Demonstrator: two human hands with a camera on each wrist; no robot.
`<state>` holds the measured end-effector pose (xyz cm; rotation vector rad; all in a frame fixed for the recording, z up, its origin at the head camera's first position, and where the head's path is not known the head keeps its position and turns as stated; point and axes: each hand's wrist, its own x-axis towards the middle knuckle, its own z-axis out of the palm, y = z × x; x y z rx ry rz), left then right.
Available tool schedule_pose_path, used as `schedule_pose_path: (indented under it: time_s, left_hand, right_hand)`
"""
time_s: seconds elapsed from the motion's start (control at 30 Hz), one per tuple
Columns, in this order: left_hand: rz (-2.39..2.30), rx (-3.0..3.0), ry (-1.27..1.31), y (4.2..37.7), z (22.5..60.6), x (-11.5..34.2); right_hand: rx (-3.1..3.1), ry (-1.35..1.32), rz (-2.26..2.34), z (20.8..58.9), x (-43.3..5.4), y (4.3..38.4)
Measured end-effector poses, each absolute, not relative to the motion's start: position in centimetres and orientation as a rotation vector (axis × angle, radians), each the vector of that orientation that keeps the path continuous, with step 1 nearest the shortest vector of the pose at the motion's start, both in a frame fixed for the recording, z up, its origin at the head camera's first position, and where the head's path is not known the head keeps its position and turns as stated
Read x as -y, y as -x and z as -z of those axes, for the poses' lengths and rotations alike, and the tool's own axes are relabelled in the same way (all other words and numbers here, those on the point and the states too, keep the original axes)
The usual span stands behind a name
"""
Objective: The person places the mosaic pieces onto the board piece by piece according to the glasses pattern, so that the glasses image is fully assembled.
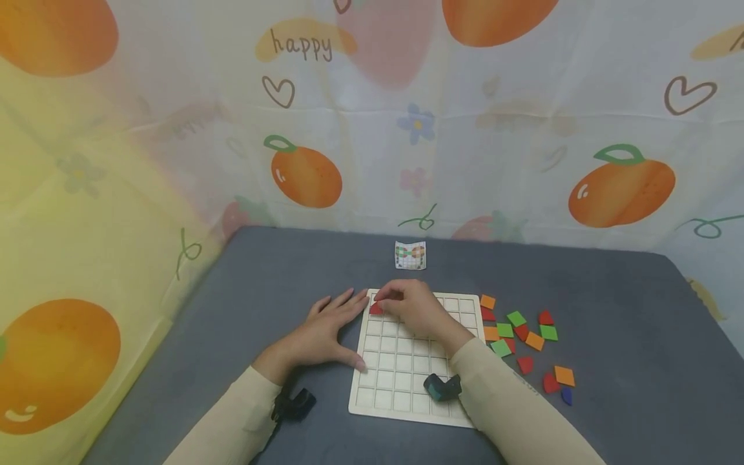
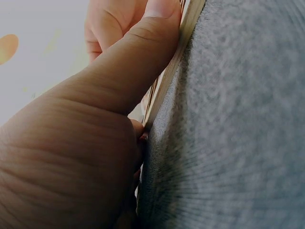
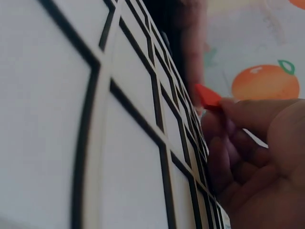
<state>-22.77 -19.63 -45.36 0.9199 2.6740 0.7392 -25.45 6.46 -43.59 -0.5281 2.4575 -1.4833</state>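
A pale wooden grid board (image 1: pixel 385 380) with square cells lies on the grey table. My right hand (image 1: pixel 415 309) is over its far left part and pinches a red piece (image 3: pixel 208 97) between thumb and finger. In the head view that red tile shows at the upper left cells, partly covered by the fingers. My left hand (image 1: pixel 322 336) spreads along the board's left side, its fingertips at the far left corner and its thumb on the left border. Seen from the left wrist, the left thumb (image 2: pixel 138 52) lies against the board's edge.
Right of the board lie scattered flat tiles: several red, green tiles (image 1: pixel 548 332), orange tiles (image 1: pixel 564 375) and a blue piece (image 1: pixel 566 396). A small printed pattern card (image 1: pixel 410 256) is behind the board. A fruit-print curtain (image 1: pixel 372 148) hangs past the table's far edge.
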Motion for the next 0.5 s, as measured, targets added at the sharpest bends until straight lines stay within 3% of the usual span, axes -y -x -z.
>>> schedule_pose_path:
  time_s: [0.5]
  left_hand:
    - [-0.736, -2.681, -0.925, 22.73, 45.47, 19.71]
  right_hand:
    - [-2.567, 0.619, 1.300, 44.09, -6.21, 25.34]
